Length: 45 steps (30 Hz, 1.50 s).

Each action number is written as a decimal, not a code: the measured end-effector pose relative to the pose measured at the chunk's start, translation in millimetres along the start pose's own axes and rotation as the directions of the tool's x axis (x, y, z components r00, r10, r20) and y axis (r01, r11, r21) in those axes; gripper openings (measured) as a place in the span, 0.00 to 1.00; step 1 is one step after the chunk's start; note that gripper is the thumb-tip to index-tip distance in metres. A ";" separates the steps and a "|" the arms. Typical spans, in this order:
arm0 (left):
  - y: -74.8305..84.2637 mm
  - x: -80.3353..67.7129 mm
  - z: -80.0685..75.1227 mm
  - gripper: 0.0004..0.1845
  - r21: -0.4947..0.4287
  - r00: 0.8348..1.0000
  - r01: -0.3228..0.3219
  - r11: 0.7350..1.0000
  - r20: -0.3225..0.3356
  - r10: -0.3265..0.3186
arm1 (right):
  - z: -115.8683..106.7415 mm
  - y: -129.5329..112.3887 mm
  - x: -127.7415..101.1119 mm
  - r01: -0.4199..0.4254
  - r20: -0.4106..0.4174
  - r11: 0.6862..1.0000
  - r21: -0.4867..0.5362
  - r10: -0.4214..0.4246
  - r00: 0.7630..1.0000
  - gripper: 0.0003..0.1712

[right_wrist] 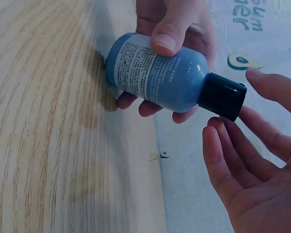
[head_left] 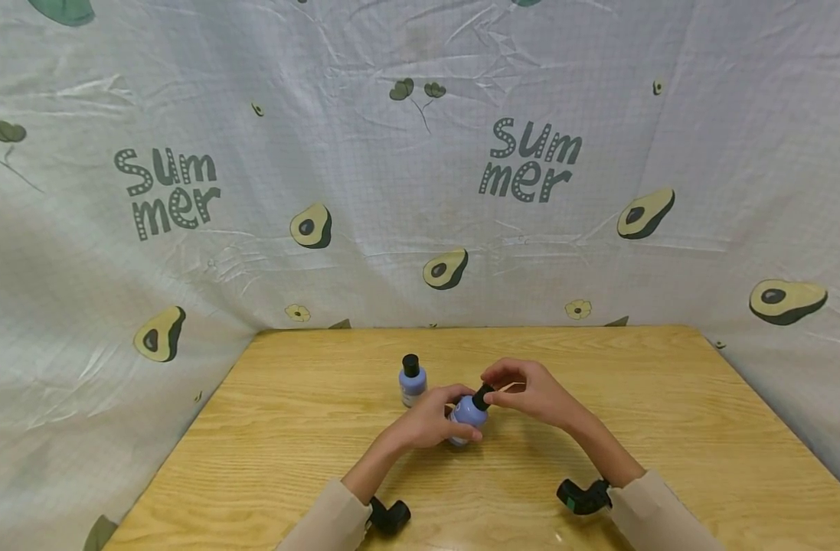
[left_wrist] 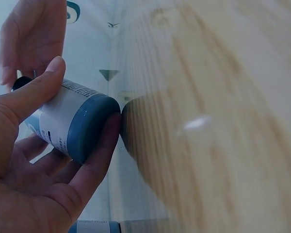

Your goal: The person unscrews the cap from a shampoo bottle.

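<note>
I've got the left hand point(head_left: 428, 419) in sight, fingers and thumb clamped round the blue bottle point(right_wrist: 160, 80), which tilts over the wooden table point(head_left: 309, 436), its black cap point(right_wrist: 223, 96) leaning toward the right hand point(head_left: 533, 394). And here on my right wrist view, that right hand sits at the cap, thumb and fingers apart, thumb on one side, fingertips on the other; I can't tell whether any fingertip touches it. The cap is on the bottle! Small print runs down the pale label point(right_wrist: 136, 68) facing me. Just beyond the left hand, I see a second bottle point(head_left: 413, 385) standing upright, black-capped too.
</note>
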<state>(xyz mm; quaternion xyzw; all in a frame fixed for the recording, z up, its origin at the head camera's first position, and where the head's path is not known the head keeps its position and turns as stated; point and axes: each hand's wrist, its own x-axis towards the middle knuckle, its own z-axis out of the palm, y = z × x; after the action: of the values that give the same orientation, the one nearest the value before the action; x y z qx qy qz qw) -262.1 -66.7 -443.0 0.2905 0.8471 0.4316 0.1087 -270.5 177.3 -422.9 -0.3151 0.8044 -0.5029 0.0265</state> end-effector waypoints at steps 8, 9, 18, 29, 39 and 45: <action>1.5 -1.8 1.8 0.30 0.028 1.000 0.010 1.000 -0.006 -0.010 | 4.1 1.5 -1.3 0.002 -0.004 1.000 0.004 -0.002 1.000 0.17; 1.8 -2.1 1.7 0.30 0.025 1.000 0.010 1.000 -0.006 -0.010 | 4.5 1.8 -1.7 0.006 -0.004 1.000 0.005 -0.006 1.000 0.17; 0.1 -3.7 1.5 0.34 -0.023 1.000 0.007 1.000 -0.004 -0.007 | 5.0 -0.5 -2.5 0.020 0.015 1.000 0.019 -0.020 1.000 0.17; -0.6 -6.1 1.0 0.30 -0.043 1.000 -0.005 0.999 0.004 0.005 | 6.8 -2.1 -2.1 -0.010 0.000 1.000 -0.019 0.010 1.000 0.17; -0.6 -5.4 2.0 0.28 -0.036 1.000 -0.014 0.999 0.001 0.014 | 7.0 -4.0 -3.1 0.008 0.012 0.999 -0.038 -0.008 1.000 0.16; -0.5 -4.5 2.0 0.29 -0.049 1.000 0.001 0.999 -0.002 -0.001 | 5.8 -4.1 -3.4 0.033 0.034 0.999 -0.026 -0.033 0.999 0.17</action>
<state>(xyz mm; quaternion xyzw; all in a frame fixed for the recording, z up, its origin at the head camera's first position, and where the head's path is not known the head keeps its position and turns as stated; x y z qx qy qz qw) -257.7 -68.2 -444.8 0.2869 0.8366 0.4523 0.1151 -263.7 173.2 -423.3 -0.3370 0.8051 -0.4873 0.0273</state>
